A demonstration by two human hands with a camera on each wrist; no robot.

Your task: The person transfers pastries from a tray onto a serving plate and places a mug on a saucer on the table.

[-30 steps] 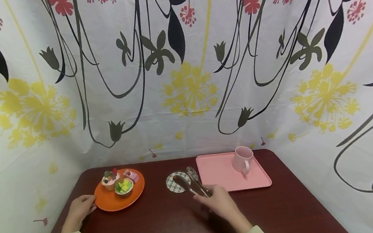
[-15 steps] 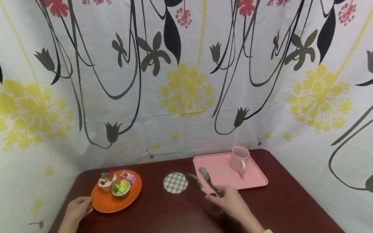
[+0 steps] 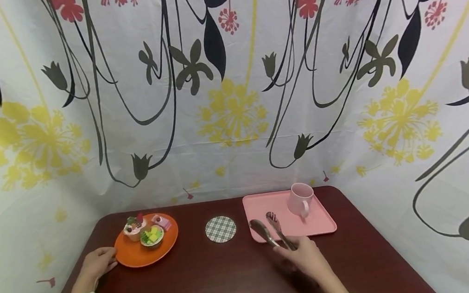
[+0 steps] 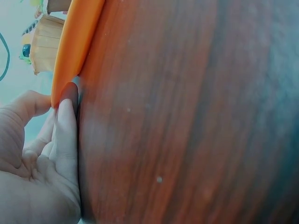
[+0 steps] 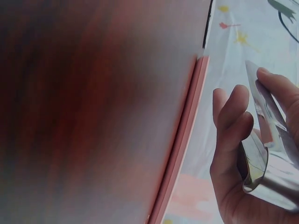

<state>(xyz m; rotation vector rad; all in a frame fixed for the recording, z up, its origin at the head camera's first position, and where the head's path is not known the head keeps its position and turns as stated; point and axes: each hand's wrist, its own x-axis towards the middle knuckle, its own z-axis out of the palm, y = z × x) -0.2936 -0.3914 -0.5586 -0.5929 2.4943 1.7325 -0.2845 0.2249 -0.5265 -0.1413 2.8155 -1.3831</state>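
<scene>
At the left of the head view my left hand (image 3: pixel 97 265) pinches the rim of an orange plate (image 3: pixel 135 258). In the left wrist view the thumb lies on the rim and fingers (image 4: pixel 67 133) reach under it. The plate bears a cupcake (image 3: pixel 135 229), a small bowl of green and yellow food (image 3: pixel 152 236) and a piece of pink cake (image 3: pixel 161 222). My right hand (image 3: pixel 309 257) holds metal tongs (image 3: pixel 282 235) with their arms spread and nothing between the tips. Those tips hang over the near left part of a pink tray (image 3: pixel 260 204).
A pink mug (image 3: pixel 299 199) stands on the tray's far right part. Between plate and tray lies a round checked coaster (image 3: pixel 221 229). A flowered cloth (image 3: pixel 236 165) hangs behind the dark wooden table (image 3: pixel 213 283).
My right hand has moved right with the tongs, from over the coaster to over the tray. The tongs' arms stand spread now. My left hand stays on the plate's rim.
</scene>
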